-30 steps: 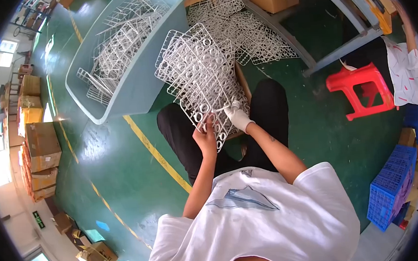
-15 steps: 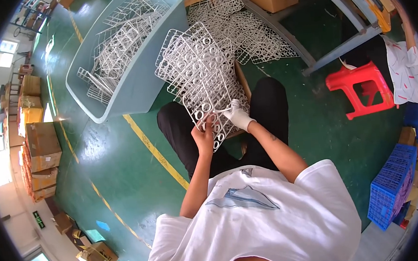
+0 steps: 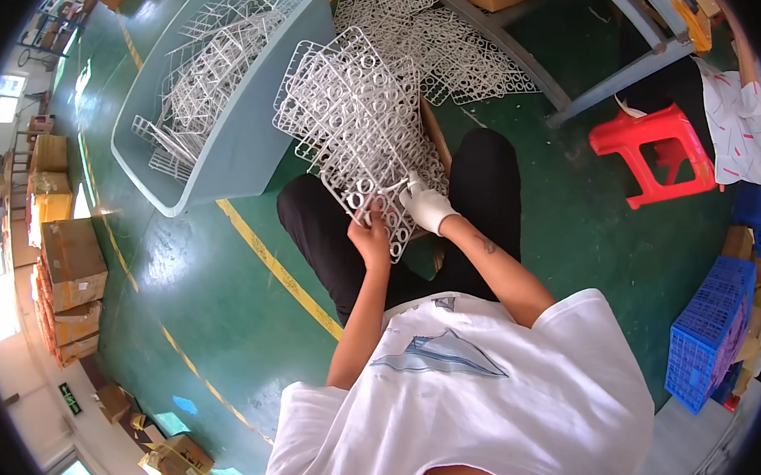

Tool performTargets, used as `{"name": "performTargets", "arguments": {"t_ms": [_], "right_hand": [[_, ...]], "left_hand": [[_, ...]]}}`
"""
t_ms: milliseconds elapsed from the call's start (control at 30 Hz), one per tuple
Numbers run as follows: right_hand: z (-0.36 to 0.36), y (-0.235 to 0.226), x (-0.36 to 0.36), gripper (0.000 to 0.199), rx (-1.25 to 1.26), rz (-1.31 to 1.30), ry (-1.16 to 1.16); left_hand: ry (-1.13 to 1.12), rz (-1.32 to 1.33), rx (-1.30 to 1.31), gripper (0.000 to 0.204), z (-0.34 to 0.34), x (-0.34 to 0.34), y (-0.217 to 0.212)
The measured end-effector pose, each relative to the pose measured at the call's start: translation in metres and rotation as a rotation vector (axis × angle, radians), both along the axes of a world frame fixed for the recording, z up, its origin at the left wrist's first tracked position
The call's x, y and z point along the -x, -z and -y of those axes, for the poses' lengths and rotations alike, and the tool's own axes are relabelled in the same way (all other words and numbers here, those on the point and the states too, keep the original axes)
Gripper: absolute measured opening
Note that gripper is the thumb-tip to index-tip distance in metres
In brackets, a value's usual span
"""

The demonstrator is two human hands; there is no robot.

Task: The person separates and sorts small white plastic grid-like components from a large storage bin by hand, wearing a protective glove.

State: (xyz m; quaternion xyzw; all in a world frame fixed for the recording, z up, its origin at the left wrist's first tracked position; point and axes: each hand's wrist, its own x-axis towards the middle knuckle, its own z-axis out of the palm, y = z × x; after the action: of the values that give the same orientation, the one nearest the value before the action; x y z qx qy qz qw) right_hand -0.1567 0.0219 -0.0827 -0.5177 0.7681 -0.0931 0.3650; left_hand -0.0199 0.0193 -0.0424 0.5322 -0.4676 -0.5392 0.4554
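A stack of white plastic lattice grids [image 3: 349,107] with ring-shaped cells rests on my lap, over black trousers. My bare left hand [image 3: 370,234] grips the near edge of the top grid from below. My right hand [image 3: 427,208], in a white glove, pinches the same edge right beside it, and a thin white piece shows between its fingers. Both hands touch the grid close together.
A pale blue tub [image 3: 221,99] at the upper left holds several white lattice pieces. More grids [image 3: 464,51] lie spread on the green floor ahead. A red stool [image 3: 657,161] and a blue crate [image 3: 710,338] stand to the right; cardboard boxes [image 3: 69,268] line the left.
The hands and grid stack stay nearly in place; the gloved right hand has shifted slightly along the grid's near edge.
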Motion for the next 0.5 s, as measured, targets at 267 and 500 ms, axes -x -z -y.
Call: {"name": "performTargets", "arguments": {"t_ms": [267, 500], "right_hand": [[0.015, -0.05, 0.016, 0.065, -0.036, 0.05, 0.181], [0.003, -0.028, 0.011, 0.045, 0.475, -0.205, -0.195]], "left_hand": [[0.188, -0.141, -0.05, 0.032, 0.004, -0.024, -0.022], [0.044, -0.134, 0.043, 0.029, 0.009, -0.013, -0.043]]}}
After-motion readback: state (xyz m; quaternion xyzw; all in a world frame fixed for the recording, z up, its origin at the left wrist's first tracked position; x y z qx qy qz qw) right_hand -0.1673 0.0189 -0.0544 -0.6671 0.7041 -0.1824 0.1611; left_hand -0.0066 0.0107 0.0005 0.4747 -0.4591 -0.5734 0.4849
